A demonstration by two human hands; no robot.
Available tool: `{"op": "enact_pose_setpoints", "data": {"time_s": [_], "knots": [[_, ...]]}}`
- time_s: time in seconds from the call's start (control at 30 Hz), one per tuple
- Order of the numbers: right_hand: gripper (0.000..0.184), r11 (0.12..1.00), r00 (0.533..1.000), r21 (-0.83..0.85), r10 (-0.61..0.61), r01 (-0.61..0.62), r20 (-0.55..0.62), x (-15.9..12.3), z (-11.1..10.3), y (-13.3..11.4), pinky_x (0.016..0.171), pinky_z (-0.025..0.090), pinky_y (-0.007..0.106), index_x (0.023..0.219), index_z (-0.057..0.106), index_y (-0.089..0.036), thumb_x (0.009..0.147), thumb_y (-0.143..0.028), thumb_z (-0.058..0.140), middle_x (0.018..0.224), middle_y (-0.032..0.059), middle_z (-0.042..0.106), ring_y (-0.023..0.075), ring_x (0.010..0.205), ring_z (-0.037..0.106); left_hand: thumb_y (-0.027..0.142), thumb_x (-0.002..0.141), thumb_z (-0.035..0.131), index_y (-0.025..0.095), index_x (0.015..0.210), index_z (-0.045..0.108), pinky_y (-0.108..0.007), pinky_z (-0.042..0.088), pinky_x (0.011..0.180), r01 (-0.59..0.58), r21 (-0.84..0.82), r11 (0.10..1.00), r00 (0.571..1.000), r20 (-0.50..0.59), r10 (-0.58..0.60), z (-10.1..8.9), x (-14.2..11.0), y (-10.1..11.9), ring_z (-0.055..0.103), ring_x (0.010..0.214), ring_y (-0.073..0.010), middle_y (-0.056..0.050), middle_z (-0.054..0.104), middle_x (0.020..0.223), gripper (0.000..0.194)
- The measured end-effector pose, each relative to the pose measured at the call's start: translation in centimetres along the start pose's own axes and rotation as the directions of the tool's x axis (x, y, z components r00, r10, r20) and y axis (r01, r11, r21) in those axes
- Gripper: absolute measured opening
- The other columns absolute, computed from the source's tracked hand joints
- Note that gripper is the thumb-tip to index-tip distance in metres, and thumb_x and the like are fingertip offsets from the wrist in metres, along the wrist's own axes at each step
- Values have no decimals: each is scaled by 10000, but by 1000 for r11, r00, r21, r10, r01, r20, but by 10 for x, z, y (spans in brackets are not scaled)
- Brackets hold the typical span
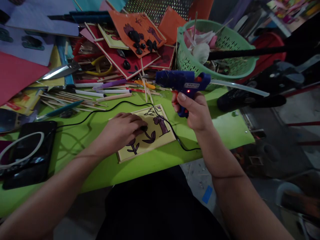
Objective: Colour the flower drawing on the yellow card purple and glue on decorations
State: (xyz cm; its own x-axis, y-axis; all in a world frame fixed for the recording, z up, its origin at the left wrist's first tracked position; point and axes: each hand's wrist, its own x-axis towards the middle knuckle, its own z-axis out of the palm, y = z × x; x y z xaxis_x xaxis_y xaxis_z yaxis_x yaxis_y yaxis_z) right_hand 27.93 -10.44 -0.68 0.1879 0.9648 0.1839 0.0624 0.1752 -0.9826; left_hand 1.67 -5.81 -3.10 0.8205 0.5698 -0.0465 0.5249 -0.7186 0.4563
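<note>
My right hand (200, 110) grips a blue glue gun (183, 80) above the table, its red light lit and a clear glue stick (240, 87) jutting from the back. Its nozzle points left. Below lies a yellow card (146, 146) edged with thin wooden sticks, bearing dark purple flowers, a tree and a small bird drawn on it. My left hand (126, 128) rests over the card's left half, fingers curled and pressed together on a small black piece (143, 128) at a flower's head. The fingers hide most of that piece.
A green basket (240, 71) of scraps stands at the back right. An orange card (136, 25) with black pieces lies among other cards. Markers (110, 91), sticks and scissors (61, 70) crowd the left. A black power bank or phone (32, 150) with a cable (120, 102) lies front left.
</note>
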Motion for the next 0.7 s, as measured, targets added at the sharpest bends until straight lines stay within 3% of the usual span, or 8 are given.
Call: {"op": "enact_pose_setpoints", "data": {"time_s": [0.37,0.7], "knots": [[503,1000,1000,5,0,0,14,0,0,0,549,500,245,754,712,-219,800,-705,833,700,-21,634,93,591,577,274,995,614,238,1248,810,-524,450,1087,-31,-49,998,999,-22,30,4,0,-6,665,1226,-383,-149,753,1288,322],[419,997,999,75,2,-6,54,0,-2,4,578,503,236,717,733,-212,848,-588,861,701,-17,675,93,596,591,237,1020,619,226,1249,814,-464,509,1042,-84,95,992,996,-35,87,6,-1,-8,684,1194,-321,-118,774,1243,301]]}}
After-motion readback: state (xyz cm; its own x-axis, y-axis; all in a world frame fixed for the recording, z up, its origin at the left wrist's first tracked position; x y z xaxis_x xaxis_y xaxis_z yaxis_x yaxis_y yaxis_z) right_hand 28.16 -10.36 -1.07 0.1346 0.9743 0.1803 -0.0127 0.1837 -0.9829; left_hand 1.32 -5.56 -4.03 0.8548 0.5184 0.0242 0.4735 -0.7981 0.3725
